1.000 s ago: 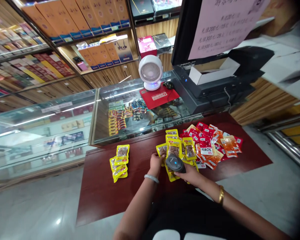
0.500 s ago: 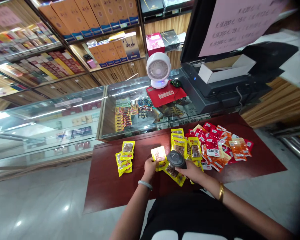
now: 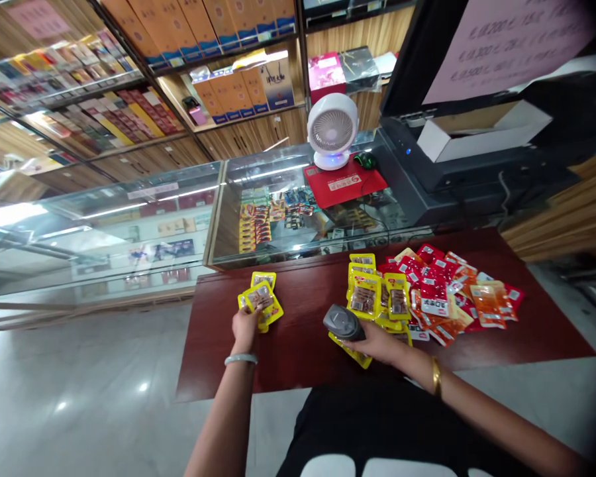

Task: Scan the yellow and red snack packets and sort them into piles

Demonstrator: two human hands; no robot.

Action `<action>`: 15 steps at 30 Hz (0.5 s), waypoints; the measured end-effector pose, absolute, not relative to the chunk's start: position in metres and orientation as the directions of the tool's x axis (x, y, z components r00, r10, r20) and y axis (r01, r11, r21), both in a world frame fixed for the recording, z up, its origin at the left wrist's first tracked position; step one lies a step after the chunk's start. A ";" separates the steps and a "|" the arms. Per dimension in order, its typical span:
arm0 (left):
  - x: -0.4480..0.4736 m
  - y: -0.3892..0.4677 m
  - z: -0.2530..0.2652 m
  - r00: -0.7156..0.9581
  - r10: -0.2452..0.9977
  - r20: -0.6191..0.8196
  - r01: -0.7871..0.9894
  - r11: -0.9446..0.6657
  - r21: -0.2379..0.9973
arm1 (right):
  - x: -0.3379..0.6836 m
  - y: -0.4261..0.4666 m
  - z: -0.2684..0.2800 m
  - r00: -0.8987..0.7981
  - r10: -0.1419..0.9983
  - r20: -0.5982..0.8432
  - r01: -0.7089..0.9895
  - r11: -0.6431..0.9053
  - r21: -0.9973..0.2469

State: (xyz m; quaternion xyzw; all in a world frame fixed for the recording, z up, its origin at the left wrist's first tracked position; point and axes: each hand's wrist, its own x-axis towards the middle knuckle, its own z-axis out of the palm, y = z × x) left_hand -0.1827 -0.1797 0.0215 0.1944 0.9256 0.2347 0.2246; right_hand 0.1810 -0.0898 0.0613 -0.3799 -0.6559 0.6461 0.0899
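Note:
My left hand (image 3: 246, 327) pinches the edge of a yellow snack packet (image 3: 264, 298) over a small pile of like packets (image 3: 263, 277) at the left of the dark red table. My right hand (image 3: 375, 342) grips a dark grey barcode scanner (image 3: 344, 322), its head pointing left. Beneath the scanner a yellow packet (image 3: 356, 355) is partly covered. Just beyond lies a heap of yellow packets (image 3: 364, 295). Red packets (image 3: 433, 283) and orange packets (image 3: 487, 305) spread to the right of it.
A glass display counter (image 3: 278, 257) borders the table's far side. On it stand a white fan (image 3: 333, 126), a red mat (image 3: 345, 183) with a mouse (image 3: 365, 160), and a dark cash register (image 3: 437, 192) with a white open box (image 3: 481, 142). Stocked shelves line the wall.
My left hand has carried the yellow packet from beside the scanner leftward to the small pile. My right hand still holds the scanner near the heap. The view has shifted slightly.

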 end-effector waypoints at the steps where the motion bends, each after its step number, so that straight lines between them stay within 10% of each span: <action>1: -0.180 -0.178 0.024 -0.857 0.454 -0.243 0.307 0.830 0.466 | 0.184 -0.089 0.062 -0.690 0.618 -0.377 0.386 -0.126 -0.914; 4: -0.138 -0.168 0.025 -0.781 0.618 -0.088 0.559 0.755 0.342 | 0.194 -0.087 0.061 -0.656 0.636 -0.406 0.415 -0.147 -0.898; 7: -0.064 -0.158 0.015 -0.398 0.863 -0.311 0.720 0.504 0.477 | 0.207 -0.087 0.060 -0.590 0.685 -0.427 0.440 -0.170 -0.882; 15: 0.030 -0.149 -0.003 -0.215 0.867 -0.450 0.837 0.401 0.373 | 0.225 -0.090 0.057 -0.426 0.767 -0.479 0.540 -0.209 -0.815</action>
